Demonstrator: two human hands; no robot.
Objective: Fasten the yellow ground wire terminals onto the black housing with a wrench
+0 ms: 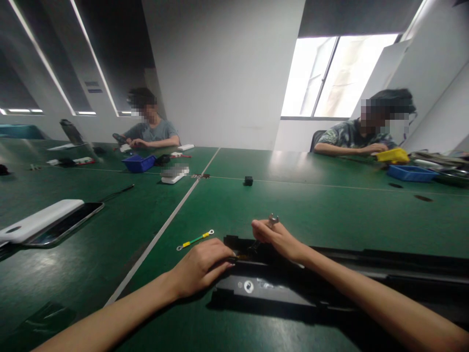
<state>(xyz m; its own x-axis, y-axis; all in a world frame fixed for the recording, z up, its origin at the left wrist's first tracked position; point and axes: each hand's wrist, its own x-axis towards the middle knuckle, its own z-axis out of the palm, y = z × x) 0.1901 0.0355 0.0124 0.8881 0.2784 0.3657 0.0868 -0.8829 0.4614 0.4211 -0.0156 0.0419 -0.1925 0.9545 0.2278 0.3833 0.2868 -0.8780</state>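
Observation:
A long black channel-shaped housing lies on the green table, running off to the right. My left hand is at its left end, fingers closed on something small and dark that I cannot make out. Above the housing, my right hand is wrapped round a metal wrench, whose open jaw sticks up past the fingers; the other end points down into the channel. Just beyond my left hand lies a short green-and-yellow cable with ring terminals.
At the left lie a white case and a phone. A small black block stands farther back. Two people sit across the table, near a dark blue tray and a lighter blue tray.

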